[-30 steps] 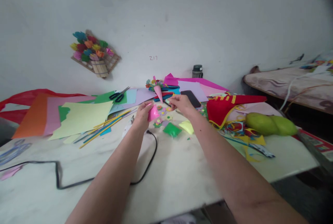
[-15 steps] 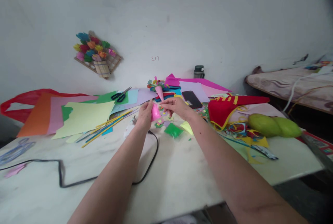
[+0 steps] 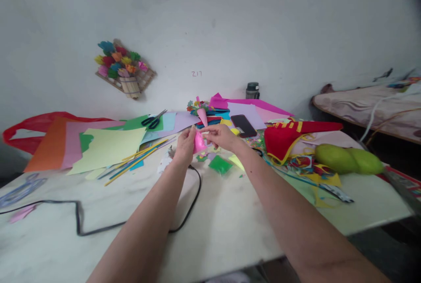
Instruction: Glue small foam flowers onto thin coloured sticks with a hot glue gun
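Note:
My left hand is closed on a bright pink packet, which looks like a small soft plastic pouch. At the packet's upper right edge, the fingertips of my right hand are pinched together and touch it; what exactly lies between them is blurred. Just below, a green packet in clear plastic lies on the table, with a pale yellow packet partly behind my right wrist. Small paper flower cut-outs are scattered under the hands. Behind them lies a pink paper cone with colourful flowers.
Coloured paper sheets, black scissors and thin coloured strips lie to the left. A black cable crosses the table front. On the right are a phone, a red cloth and green fruit.
My right fingertips have come in against the pink packet's upper edge; before, they held a small flower-like piece just beside it. More of the packet shows now. The view shifted slightly.

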The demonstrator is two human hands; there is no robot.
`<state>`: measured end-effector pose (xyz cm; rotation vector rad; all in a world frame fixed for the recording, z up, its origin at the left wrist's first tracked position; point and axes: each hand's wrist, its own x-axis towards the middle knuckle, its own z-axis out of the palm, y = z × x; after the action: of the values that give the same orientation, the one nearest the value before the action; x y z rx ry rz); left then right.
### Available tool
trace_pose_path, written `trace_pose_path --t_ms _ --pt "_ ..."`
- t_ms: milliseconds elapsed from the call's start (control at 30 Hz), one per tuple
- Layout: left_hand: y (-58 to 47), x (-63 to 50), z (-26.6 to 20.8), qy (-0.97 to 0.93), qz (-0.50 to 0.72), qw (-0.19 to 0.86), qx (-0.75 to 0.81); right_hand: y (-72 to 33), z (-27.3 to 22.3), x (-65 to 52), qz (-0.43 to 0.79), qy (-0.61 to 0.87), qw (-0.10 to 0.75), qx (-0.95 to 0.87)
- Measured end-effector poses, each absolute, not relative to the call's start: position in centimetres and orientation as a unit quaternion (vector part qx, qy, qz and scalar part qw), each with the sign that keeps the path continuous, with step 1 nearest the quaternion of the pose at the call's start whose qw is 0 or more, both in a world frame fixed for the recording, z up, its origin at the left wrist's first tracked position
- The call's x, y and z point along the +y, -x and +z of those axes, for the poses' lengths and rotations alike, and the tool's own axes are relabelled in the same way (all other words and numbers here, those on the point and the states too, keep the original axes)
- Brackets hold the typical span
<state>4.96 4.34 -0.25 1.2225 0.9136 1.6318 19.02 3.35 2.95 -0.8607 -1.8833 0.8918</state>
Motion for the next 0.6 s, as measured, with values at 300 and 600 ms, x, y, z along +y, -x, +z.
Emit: trace_pose_path --t_ms 300,600 --pt "-5.1 4.3 -0.1 -0.488 0.665 0.424 0.373 -18.9 2.4 3.9 0.234 0.381 0.410 -0.795" --pt "-5.1 4.3 0.0 -0.484 0.669 0.375 0.422 -18.8 3.1 3.0 0.242 0.374 0.363 -0.819"
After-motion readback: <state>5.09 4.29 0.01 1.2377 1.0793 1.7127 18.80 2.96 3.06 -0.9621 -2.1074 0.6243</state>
